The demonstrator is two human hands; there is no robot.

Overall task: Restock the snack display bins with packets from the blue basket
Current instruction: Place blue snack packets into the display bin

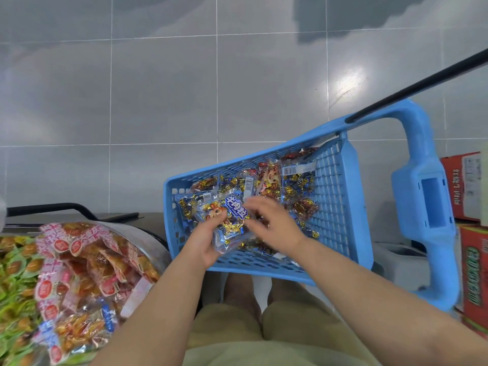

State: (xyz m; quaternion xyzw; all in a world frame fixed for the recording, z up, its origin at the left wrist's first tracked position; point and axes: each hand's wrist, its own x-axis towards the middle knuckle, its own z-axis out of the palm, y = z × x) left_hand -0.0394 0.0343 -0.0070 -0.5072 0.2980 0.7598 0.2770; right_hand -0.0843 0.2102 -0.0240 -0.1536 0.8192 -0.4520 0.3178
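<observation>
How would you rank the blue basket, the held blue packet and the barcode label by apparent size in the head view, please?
1. blue basket
2. blue packet, held in the left hand
3. barcode label

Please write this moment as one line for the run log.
left hand: holds blue packet | right hand: open, blurred, over blue basket | bins: not yet reached

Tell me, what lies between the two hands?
In the head view, a blue beef snack packet lies between the left hand and the right hand, above the blue basket.
</observation>
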